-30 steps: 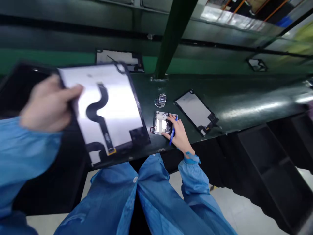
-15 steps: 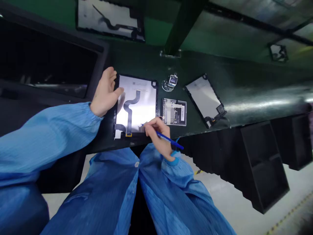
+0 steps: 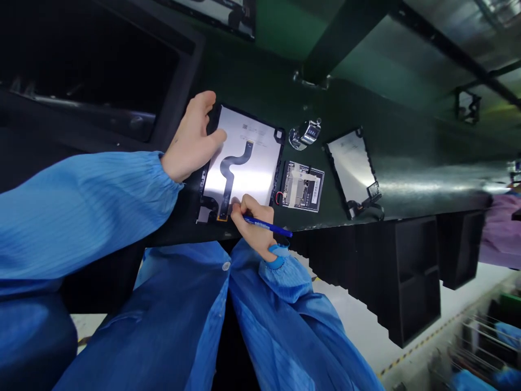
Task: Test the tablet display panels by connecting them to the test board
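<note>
The left hand (image 3: 191, 142) lies flat, fingers wide, on the 9 o'clock edge of the display panel (image 3: 252, 168) on the desk (image 3: 407, 163), while the right hand (image 3: 255, 228) pinches a blue pen (image 3: 268, 227) at its 6 o'clock edge.

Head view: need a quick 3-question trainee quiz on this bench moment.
1. True or false: the right hand holds a blue pen.
2. What lies on the bench just right of the large panel? A) a small circuit module B) a cup C) a screwdriver
3. Fill in: the left hand rests on the large panel's top ___ corner.

Key: 1 true; 2 A; 3 left.
</note>
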Demonstrator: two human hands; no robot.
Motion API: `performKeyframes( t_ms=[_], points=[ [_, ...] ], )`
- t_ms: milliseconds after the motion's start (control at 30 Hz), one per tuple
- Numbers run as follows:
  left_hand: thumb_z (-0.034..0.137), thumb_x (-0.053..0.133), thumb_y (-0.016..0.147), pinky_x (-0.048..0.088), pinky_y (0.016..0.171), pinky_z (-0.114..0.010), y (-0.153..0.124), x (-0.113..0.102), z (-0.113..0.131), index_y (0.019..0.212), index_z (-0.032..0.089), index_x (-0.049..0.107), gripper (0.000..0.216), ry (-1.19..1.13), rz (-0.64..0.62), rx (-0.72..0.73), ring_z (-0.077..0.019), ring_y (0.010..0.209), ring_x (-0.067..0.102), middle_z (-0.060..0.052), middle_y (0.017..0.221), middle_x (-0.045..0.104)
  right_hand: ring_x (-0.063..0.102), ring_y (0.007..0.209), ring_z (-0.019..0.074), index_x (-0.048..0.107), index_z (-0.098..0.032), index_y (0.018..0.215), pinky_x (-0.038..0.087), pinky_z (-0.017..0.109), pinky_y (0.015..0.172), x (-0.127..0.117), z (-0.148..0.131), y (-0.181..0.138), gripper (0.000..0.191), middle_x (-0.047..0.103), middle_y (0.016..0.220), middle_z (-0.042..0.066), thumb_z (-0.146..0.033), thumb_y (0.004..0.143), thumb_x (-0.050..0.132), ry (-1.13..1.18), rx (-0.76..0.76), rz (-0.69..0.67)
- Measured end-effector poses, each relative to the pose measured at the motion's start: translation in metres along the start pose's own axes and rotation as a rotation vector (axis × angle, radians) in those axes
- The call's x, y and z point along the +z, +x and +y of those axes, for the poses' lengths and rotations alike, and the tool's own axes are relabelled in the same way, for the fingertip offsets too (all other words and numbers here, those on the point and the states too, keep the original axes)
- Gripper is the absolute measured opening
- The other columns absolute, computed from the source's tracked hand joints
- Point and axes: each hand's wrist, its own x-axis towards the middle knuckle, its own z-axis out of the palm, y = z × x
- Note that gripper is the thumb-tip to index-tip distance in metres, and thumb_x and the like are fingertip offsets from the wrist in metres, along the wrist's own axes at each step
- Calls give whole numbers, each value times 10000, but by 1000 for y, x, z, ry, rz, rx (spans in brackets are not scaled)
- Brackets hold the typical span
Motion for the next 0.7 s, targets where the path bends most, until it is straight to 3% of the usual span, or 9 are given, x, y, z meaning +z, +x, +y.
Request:
performKeyframes(
  t_ms=[167, 267, 333, 400, 500, 600, 700],
  points=[
    [123, 587, 819, 228, 1262, -403, 0, -1, -6, 1475, 110, 280, 725, 55, -11, 57, -169, 1492, 278, -125, 1576, 324, 281, 465, 60, 320, -218, 607, 278, 210, 469, -3, 2, -2, 360, 281, 513, -90, -252, 852, 582, 51, 21, 86],
    [135, 617, 813, 230, 1266, -405, 2, 0, -10, 1470, 106, 286, 736, 48, -11, 61, -179, 1490, 282, -127, 1571, 324, 350, 502, 68, 359, -219, 632, 316, 205, 486, -22, -1, 10, 372, 359, 551, -79, -319, 888, 610, 149, 29, 236],
    [81, 625, 794, 231, 1270, -404, 3, 0, -13, 1461, 101, 292, 746, 45, -7, 60, -185, 1485, 289, -131, 1567, 327, 436, 544, 74, 467, -219, 714, 373, 205, 516, -39, -4, 28, 291, 474, 625, -64, -362, 893, 646, 172, 7, 250],
    [65, 628, 806, 247, 1265, -433, 3, 1, -16, 1451, 112, 298, 726, 77, 5, 83, -203, 1476, 308, -133, 1555, 344, 548, 630, 94, 567, -225, 899, 439, 217, 557, -54, -6, 53, 179, 595, 763, -30, -397, 938, 592, 173, -8, 175],
    [142, 624, 851, 288, 1243, -466, 1, 2, -19, 1445, 121, 321, 667, 146, 36, 195, -232, 1458, 339, -132, 1530, 373, 648, 824, 142, 586, -228, 1070, 526, 279, 712, -62, 1, 91, 232, 669, 962, 19, -409, 1004, 456, 77, -97, 28],
    [242, 614, 868, 328, 1222, -468, -3, 2, -15, 1431, 168, 390, 610, 160, 75, 319, -247, 1437, 371, -107, 1492, 409, 619, 964, 196, 583, -222, 1010, 495, 370, 910, -57, 14, 116, 175, 664, 1040, 37, -374, 927, 607, -151, -284, -144],
    [195, 597, 832, 419, 1161, -419, -10, 2, -2, 1372, 219, 476, 554, 130, 119, 401, -244, 1379, 449, -103, 1427, 474, 566, 908, 201, 543, -217, 923, 472, 375, 888, -52, 22, 120, 192, 638, 953, 33, -313, 860, 697, -254, -341, -234]
  ],
)
